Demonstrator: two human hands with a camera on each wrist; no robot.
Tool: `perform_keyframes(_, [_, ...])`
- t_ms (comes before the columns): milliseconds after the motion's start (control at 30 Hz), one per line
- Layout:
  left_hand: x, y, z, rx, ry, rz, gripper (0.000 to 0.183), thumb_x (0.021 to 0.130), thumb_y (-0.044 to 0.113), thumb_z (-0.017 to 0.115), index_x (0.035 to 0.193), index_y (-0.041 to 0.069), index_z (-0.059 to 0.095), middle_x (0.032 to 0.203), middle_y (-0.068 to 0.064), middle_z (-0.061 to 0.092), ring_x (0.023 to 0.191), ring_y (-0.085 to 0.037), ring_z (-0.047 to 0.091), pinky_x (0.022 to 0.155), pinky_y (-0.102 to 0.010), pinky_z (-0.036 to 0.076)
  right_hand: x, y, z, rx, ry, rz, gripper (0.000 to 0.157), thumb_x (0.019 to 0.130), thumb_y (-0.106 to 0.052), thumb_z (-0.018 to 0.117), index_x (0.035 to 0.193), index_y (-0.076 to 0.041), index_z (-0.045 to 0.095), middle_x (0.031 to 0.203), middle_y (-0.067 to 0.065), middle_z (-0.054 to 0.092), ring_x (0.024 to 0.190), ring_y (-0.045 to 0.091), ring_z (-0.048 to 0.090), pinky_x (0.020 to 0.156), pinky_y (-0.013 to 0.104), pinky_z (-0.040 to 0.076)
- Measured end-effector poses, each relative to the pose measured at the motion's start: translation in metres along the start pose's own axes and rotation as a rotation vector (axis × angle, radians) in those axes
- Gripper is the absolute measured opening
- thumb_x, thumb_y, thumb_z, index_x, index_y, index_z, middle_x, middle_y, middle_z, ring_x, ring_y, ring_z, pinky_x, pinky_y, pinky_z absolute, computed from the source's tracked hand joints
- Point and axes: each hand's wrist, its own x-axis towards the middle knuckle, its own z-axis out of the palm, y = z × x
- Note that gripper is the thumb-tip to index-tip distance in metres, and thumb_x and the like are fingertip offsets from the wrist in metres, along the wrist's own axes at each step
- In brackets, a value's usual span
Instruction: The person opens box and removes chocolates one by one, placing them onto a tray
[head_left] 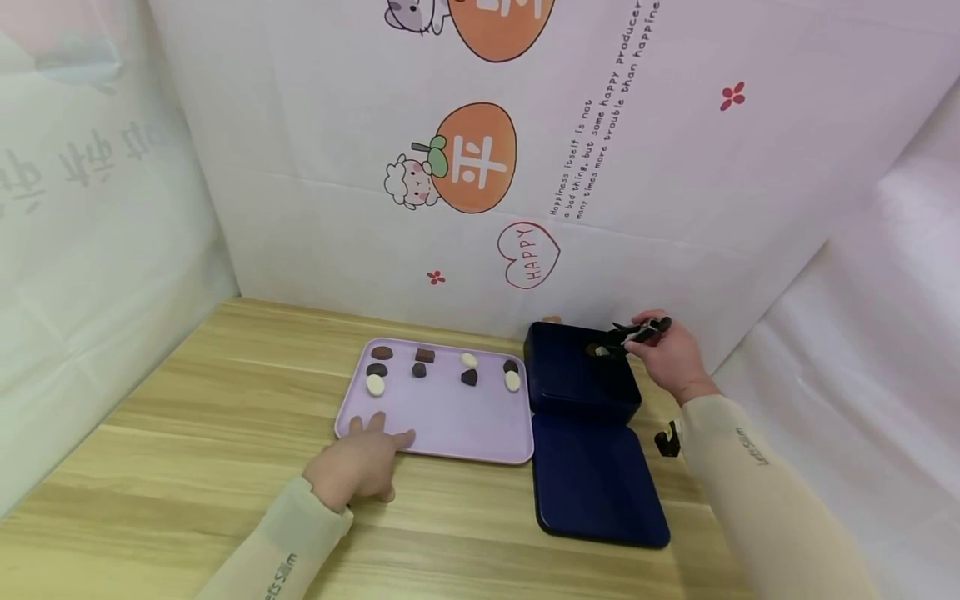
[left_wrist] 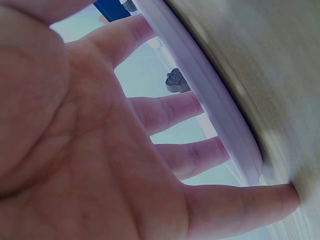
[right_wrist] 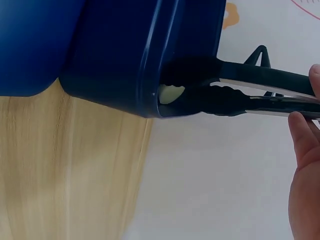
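Note:
My right hand (head_left: 675, 358) grips black tongs (right_wrist: 265, 75) whose scalloped tips reach into a dark blue box (right_wrist: 112, 55). In the right wrist view the jaws are parted, with a whitish oval piece (right_wrist: 170, 94) at their ends inside the box. Across the near left edge of a light purple tray (head_left: 457, 429) lies my left hand (head_left: 358, 465), fingers spread and fairly straight. The left wrist view has its fingertips at the tray's rim (left_wrist: 215, 95), one touching the wood. Brown, dark and white chocolates (head_left: 424, 355) sit in short columns along the tray's far half.
A dark blue lid (head_left: 600, 483) lies flat in front of the box, beside the tray's right edge. Right of the lid, a small black object (head_left: 667, 440) shows by the right sleeve. Printed white sheets (head_left: 337, 183) rise behind the wooden table (head_left: 187, 425) and at both sides.

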Motion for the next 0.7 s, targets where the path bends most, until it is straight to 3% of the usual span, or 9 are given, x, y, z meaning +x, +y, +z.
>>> perform_keyframes(300, [0.0, 0.002, 0.0, 0.002, 0.005, 0.001, 0.083, 0.071, 0.013, 0.087, 0.147, 0.021, 0.053, 0.156, -0.03, 0.023, 0.137, -0.058, 0.02, 0.085, -0.08, 0.038, 0.002, -0.007, 0.0, -0.064, -0.014, -0.058, 0.034, 0.092, -0.017, 0.073, 0.122, -0.007, 0.061, 0.089, 0.014, 0.064, 0.079, 0.031, 0.06, 0.071, 0.048, 0.049])
perform_keyframes(500, [-0.001, 0.002, 0.0, 0.006, 0.002, 0.001, 0.083, 0.072, 0.013, 0.087, 0.147, 0.021, 0.053, 0.156, -0.03, 0.024, 0.136, -0.056, 0.023, 0.084, -0.078, 0.04, 0.001, -0.027, -0.007, -0.028, -0.025, -0.012, 0.038, 0.091, -0.029, 0.074, 0.121, -0.01, 0.06, 0.097, 0.014, 0.065, 0.085, 0.031, 0.062, 0.074, 0.048, 0.05])
perform_keyframes(700, [0.0, 0.002, 0.0, 0.012, 0.005, 0.008, 0.084, 0.07, 0.014, 0.087, 0.147, 0.02, 0.053, 0.155, -0.031, 0.024, 0.135, -0.058, 0.022, 0.084, -0.078, 0.041, -0.002, -0.05, -0.005, 0.036, -0.088, 0.049, 0.051, 0.089, -0.039, 0.076, 0.126, -0.009, 0.058, 0.11, 0.018, 0.065, 0.099, 0.034, 0.063, 0.081, 0.05, 0.052])
